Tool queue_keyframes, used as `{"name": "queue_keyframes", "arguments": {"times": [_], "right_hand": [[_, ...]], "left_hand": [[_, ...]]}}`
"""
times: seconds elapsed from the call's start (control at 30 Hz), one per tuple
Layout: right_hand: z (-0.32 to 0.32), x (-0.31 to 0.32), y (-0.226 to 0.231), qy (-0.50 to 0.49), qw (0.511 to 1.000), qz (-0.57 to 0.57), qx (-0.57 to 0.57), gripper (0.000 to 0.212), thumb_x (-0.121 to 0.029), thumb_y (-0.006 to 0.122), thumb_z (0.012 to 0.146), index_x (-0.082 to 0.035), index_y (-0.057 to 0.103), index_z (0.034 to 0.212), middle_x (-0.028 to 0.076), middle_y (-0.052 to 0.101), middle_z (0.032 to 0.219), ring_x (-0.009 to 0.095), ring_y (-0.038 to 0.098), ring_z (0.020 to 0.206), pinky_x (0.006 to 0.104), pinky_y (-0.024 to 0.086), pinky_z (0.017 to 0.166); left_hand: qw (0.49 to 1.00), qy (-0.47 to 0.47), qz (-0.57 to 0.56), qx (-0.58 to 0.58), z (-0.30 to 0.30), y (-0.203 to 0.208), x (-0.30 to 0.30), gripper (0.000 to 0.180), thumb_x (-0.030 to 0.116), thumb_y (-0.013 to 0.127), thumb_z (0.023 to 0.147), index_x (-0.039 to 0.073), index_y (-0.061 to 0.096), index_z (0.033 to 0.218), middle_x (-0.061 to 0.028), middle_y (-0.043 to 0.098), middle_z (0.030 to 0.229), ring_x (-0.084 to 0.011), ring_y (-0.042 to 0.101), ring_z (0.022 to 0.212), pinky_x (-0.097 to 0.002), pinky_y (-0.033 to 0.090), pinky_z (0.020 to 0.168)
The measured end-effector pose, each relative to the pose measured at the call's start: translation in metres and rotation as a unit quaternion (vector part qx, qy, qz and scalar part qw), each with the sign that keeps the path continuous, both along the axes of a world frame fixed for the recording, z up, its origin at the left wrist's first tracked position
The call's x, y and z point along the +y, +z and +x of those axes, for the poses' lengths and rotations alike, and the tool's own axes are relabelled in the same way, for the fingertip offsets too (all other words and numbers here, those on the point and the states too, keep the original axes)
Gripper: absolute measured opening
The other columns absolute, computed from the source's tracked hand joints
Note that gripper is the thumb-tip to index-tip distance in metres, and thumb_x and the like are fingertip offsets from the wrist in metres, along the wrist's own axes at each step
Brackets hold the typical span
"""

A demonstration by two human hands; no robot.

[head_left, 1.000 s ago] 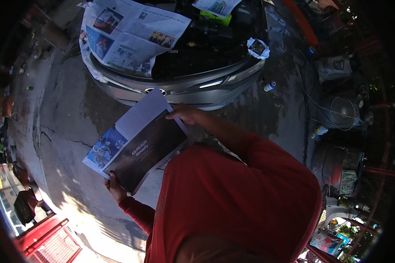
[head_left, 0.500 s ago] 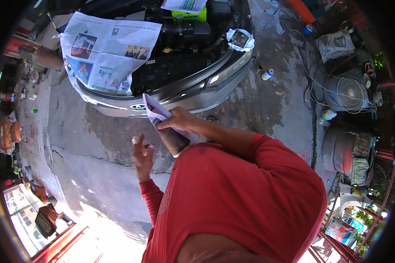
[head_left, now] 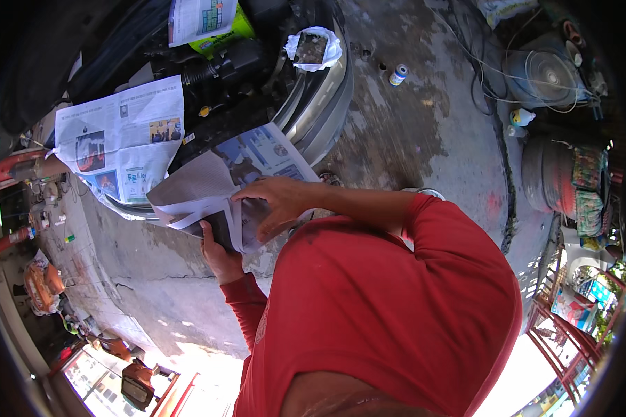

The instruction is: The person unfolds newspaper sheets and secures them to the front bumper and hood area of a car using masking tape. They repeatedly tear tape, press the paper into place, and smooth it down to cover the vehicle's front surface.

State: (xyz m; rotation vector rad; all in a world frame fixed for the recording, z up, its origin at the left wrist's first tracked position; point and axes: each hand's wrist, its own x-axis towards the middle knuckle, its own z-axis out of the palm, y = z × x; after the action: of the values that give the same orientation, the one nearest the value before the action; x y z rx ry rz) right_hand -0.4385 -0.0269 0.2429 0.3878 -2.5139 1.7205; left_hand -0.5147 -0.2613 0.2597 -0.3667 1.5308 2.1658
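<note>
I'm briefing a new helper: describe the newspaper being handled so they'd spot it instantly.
Start at the grey car, then find the person in the red shirt in front of it. The newspaper is in their left hand, with the right hand over it. Unlike the printed sheets lying on the car, it is held up and loosely folded.

**Head Camera: Mounting and Field of View**

The left unit of a head-worn fisheye pair looks steeply downward from above the wearer's neck (head_left: 344, 396). Orientation is upright and unmirrored. Nearest the lens, the red shirt (head_left: 389, 306) fills the lower centre. Farther out, left of centre, lie the left hand (head_left: 221, 258), right hand (head_left: 279, 200) and newspaper sheet (head_left: 195, 179). Beyond them, coverage extends to the car front (head_left: 327, 115) and floor (head_left: 403, 139). Straight edges bow toward the dark, rounded border.
</note>
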Motion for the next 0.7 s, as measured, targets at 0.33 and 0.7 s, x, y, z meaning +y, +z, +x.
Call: {"name": "queue_keyframes", "arguments": {"times": [0.33,0.7], "right_hand": [[0.048,0.01,-0.061,-0.154,0.97,0.169,0.08,0.032,-0.014,0.073,0.09,-0.008,0.07,0.121,0.016,0.071,0.123,0.035,0.067,0.114,0.0432,0.055,0.093],[0.061,-0.117,0.011,0.019,0.99,0.033,-0.136,0.021,-0.025,0.074,0.093,-0.005,0.077,0.099,0.016,0.074,0.081,0.034,0.073,0.075,0.0398,0.055,0.068]], "left_hand": [[0.985,-0.022,0.167,0.034,-0.024,0.021,-0.036,0.053,0.04,0.045,0.111,0.006,0.045,0.151,-0.0109,0.06,0.144,-0.0287,0.055,0.134,-0.0477,0.041,0.115],[0.946,-0.027,0.309,0.091,0.039,-0.009,-0.166,0.089,0.071,0.053,0.097,0.0,0.047,0.15,-0.0198,0.059,0.136,-0.0298,0.062,0.12,-0.0417,0.05,0.099]]}}
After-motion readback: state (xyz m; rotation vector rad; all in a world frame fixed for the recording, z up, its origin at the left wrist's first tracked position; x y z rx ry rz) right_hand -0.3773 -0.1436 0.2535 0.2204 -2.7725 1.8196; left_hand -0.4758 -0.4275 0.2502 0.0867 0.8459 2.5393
